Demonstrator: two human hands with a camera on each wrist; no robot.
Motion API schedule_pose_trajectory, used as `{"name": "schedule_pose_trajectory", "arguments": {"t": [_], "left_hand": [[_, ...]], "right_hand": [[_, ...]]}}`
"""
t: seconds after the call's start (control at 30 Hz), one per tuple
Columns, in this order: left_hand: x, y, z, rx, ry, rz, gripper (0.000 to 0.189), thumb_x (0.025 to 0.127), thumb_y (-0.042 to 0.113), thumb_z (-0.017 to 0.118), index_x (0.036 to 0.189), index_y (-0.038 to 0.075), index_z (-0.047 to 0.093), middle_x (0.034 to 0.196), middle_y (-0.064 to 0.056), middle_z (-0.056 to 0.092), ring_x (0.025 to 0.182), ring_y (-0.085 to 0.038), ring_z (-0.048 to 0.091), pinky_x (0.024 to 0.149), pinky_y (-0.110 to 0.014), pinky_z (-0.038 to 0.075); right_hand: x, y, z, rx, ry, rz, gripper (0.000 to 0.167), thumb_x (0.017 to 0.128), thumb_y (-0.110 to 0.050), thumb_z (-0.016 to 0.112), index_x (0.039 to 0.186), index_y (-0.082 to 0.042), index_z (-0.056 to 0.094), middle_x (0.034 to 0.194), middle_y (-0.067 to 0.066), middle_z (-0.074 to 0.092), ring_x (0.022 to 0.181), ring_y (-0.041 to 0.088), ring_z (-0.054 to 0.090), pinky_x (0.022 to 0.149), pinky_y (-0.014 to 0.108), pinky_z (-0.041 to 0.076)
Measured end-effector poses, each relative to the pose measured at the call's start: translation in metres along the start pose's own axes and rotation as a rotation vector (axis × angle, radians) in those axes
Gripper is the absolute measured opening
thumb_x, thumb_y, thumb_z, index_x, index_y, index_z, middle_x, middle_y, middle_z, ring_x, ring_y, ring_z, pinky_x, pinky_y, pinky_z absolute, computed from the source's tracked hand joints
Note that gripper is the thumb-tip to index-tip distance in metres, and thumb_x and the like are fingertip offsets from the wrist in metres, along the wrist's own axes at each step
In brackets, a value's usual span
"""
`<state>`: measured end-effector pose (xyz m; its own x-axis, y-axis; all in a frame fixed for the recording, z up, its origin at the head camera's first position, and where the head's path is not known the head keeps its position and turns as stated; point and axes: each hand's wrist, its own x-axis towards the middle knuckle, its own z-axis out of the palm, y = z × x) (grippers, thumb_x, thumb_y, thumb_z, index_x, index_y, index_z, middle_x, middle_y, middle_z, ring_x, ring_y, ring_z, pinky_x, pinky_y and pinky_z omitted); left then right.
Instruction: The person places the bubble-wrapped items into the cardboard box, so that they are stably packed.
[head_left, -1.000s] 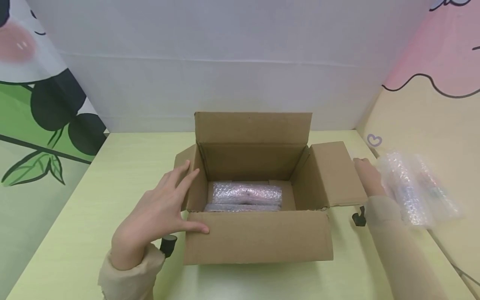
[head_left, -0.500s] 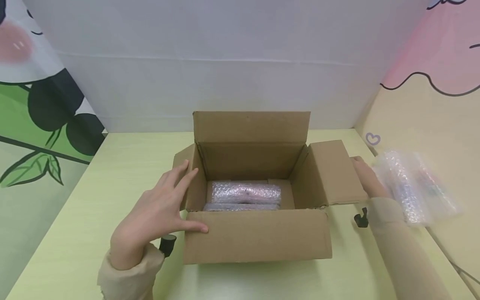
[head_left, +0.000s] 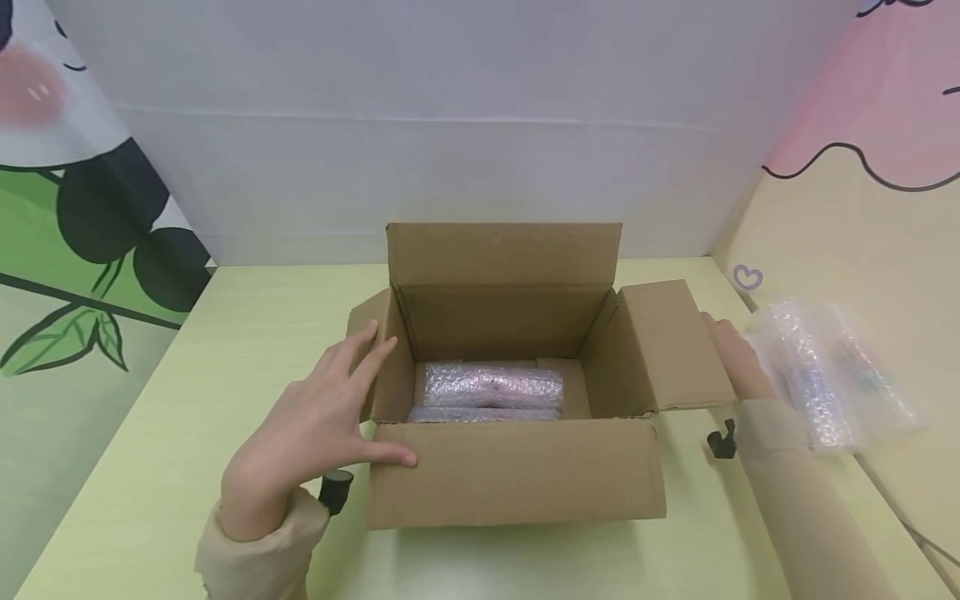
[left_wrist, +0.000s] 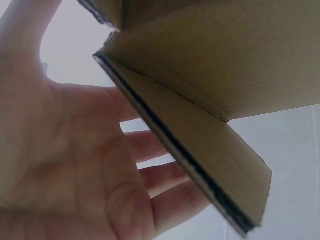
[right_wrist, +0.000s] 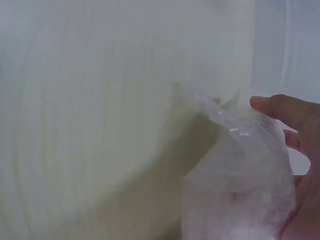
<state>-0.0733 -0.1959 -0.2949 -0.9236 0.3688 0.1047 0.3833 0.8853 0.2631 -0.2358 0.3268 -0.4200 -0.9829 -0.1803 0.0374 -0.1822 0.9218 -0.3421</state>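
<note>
An open cardboard box (head_left: 517, 475) stands mid-table. Two bubble-wrapped packages (head_left: 495, 387) lie on its bottom. My left hand (head_left: 315, 421) spans the near left corner: the thumb rests on the front flap, and the fingers lie at the left flap. In the left wrist view those fingers extend loosely behind the cardboard flap (left_wrist: 185, 145). Beside the box's right flap (head_left: 675, 346) is my right hand (head_left: 738, 358). The right wrist view has it gripping a crumpled bubble-wrapped package (right_wrist: 240, 175), thumb at the upper edge; the flap hides this package in the head view.
More bubble-wrapped packages (head_left: 813, 375) lie at the right, by the cream side panel (head_left: 825, 233). A white sheet (head_left: 480, 125) closes off the back of the pale table (head_left: 172, 433). All the box's flaps stand folded outward. A small black piece (head_left: 335, 492) shows by each wrist.
Only slight shifts show in my right hand, which stays beside the right flap. The left hand and the box hold their places.
</note>
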Motion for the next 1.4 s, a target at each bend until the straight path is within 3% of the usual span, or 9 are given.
{"name": "schedule_pose_trajectory", "arguments": {"t": [0.13,0.27,0.43,0.53,0.77,0.93,1.1,1.2,1.4], "left_hand": [[0.0,0.0,0.0,-0.002,-0.003,0.0,0.122,0.059,0.075,0.074,0.15,0.006,0.032,0.158,-0.018,0.023,0.133,-0.038,0.039,0.061,-0.041,0.051],[0.0,0.0,-0.001,-0.002,-0.011,-0.008,0.123,0.058,0.076,0.073,0.15,0.006,0.032,0.158,-0.017,0.023,0.133,-0.038,0.039,0.06,-0.039,0.05],[0.0,0.001,-0.002,-0.003,-0.02,-0.014,0.123,0.058,0.076,0.073,0.151,0.007,0.031,0.159,-0.017,0.022,0.133,-0.038,0.038,0.059,-0.039,0.05],[0.0,0.001,-0.002,-0.003,-0.019,-0.013,0.123,0.058,0.076,0.073,0.151,0.007,0.031,0.159,-0.017,0.022,0.133,-0.038,0.038,0.059,-0.04,0.05],[0.0,0.0,-0.001,-0.002,-0.011,-0.004,0.123,0.058,0.076,0.073,0.15,0.006,0.031,0.158,-0.017,0.023,0.132,-0.039,0.039,0.06,-0.041,0.051],[0.0,0.0,-0.001,-0.001,-0.01,-0.004,0.123,0.058,0.075,0.074,0.15,0.006,0.032,0.158,-0.018,0.023,0.132,-0.039,0.039,0.061,-0.042,0.051],[0.001,0.0,-0.001,0.002,-0.006,-0.006,0.123,0.058,0.075,0.075,0.15,0.006,0.032,0.158,-0.018,0.023,0.132,-0.039,0.04,0.06,-0.042,0.051],[0.002,0.0,0.0,0.0,-0.002,-0.004,0.122,0.058,0.074,0.076,0.15,0.006,0.033,0.158,-0.018,0.024,0.132,-0.039,0.04,0.06,-0.042,0.051],[0.002,0.0,0.0,-0.014,0.002,-0.006,0.121,0.058,0.07,0.078,0.149,0.005,0.033,0.157,-0.018,0.025,0.134,-0.04,0.037,0.062,-0.044,0.052]], "right_hand": [[0.002,-0.003,-0.014,-0.013,-0.003,0.018,0.053,0.095,-0.014,0.046,0.144,0.0,0.032,0.128,0.039,0.042,0.11,0.054,0.047,0.076,0.065,0.047],[0.004,-0.018,-0.04,-0.04,0.025,0.025,0.06,0.088,-0.008,0.05,0.145,-0.002,0.033,0.129,0.043,0.038,0.096,0.052,0.052,0.063,0.059,0.049],[0.0,-0.04,-0.076,-0.101,0.099,0.015,0.066,0.088,-0.023,0.064,0.146,-0.007,0.036,0.137,0.039,0.036,0.101,0.056,0.052,0.065,0.067,0.046],[-0.002,-0.057,-0.099,-0.129,0.159,0.003,0.068,0.089,-0.032,0.067,0.146,-0.012,0.037,0.141,0.033,0.037,0.106,0.056,0.051,0.068,0.07,0.043],[-0.006,-0.103,-0.15,-0.198,0.271,-0.061,0.069,0.087,-0.031,0.069,0.148,-0.021,0.038,0.144,0.026,0.038,0.113,0.049,0.05,0.064,0.068,0.04],[-0.012,-0.139,-0.17,-0.251,0.341,-0.177,0.07,0.084,-0.026,0.074,0.146,-0.022,0.041,0.144,0.022,0.041,0.12,0.046,0.049,0.06,0.066,0.042],[-0.019,-0.176,-0.177,-0.282,0.417,-0.312,0.069,0.08,-0.022,0.078,0.141,-0.022,0.047,0.142,0.018,0.046,0.115,0.044,0.054,0.052,0.058,0.044],[-0.021,-0.195,-0.176,-0.298,0.486,-0.432,0.067,0.076,-0.019,0.081,0.136,-0.02,0.052,0.138,0.018,0.051,0.106,0.041,0.06,0.046,0.05,0.042],[-0.02,-0.226,-0.169,-0.294,0.573,-0.691,0.061,0.073,-0.017,0.081,0.13,-0.018,0.058,0.131,0.018,0.058,0.093,0.038,0.063,0.049,0.046,0.045]]}}
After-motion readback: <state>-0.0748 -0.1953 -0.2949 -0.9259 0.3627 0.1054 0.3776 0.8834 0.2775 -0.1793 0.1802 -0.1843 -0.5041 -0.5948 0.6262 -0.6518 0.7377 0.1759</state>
